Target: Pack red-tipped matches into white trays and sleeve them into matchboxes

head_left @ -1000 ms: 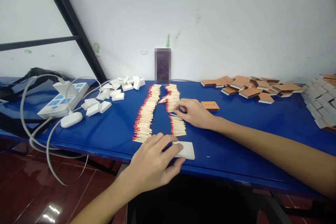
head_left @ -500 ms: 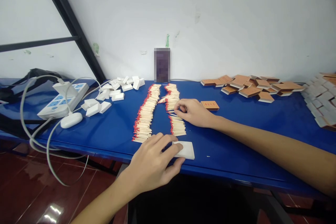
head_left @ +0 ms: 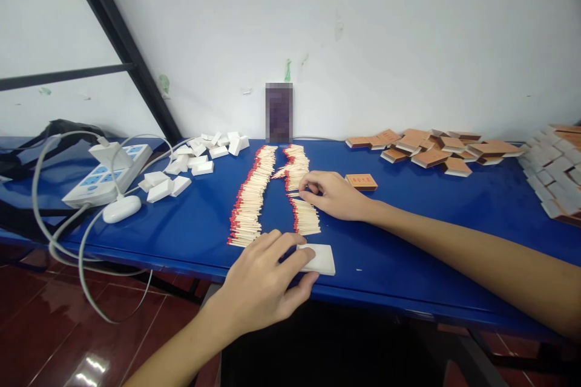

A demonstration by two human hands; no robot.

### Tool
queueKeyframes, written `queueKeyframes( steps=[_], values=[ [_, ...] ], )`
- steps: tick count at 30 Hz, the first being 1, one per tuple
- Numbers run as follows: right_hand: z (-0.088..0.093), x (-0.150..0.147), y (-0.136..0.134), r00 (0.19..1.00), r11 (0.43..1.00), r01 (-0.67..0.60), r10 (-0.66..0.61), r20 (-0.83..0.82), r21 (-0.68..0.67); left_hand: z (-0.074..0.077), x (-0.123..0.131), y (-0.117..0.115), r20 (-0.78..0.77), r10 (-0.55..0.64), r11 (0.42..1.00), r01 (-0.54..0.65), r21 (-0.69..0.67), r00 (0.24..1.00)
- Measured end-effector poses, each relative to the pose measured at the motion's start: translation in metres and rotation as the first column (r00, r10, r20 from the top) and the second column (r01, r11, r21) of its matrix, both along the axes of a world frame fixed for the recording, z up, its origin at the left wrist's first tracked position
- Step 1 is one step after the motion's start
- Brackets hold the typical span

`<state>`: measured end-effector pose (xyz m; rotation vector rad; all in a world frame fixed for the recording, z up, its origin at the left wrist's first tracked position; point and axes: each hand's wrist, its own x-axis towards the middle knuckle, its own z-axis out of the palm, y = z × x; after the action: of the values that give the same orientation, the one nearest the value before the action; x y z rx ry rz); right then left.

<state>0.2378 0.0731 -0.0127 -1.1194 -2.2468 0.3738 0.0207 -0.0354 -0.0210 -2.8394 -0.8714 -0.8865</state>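
My left hand grips a white inner matchbox tray near the table's front edge, fingers over its left end and thumb at the near side. My right hand is closed in a pinch at the right row of matchsticks, fingertips on matchsticks in a narrow gap of that row. How many it pinches is hidden. A longer left row of matchsticks runs alongside, red heads to the left. Beyond my right wrist lies an orange matchbox sleeve.
White trays lie scattered at the back left, beside a power strip with looping cables. Orange sleeves are heaped at the back right, near stacked boxes. A blurred dark rectangle stands against the wall.
The view has shifted very slightly. Both hands keep nearly the same place and grip, and the matchsticks beside my right fingertips have moved a little.
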Motion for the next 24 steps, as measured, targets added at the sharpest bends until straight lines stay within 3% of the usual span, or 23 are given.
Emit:
queueKeyframes(
  steps=[13, 24],
  values=[
    [-0.0029, 0.0023, 0.0005, 0.998, 0.995, -0.066, 0.065, 0.004, 0.073, -0.0009, 0.0003, 0.0, -0.001, -0.002, 1.0, 0.002, 0.004, 1.0],
    [-0.002, 0.0004, -0.0006, 0.999, 0.998, -0.032, 0.031, 0.015, 0.045, 0.0006, 0.0005, -0.0011, 0.006, 0.001, 1.0, -0.001, 0.021, 1.0]
  ],
)
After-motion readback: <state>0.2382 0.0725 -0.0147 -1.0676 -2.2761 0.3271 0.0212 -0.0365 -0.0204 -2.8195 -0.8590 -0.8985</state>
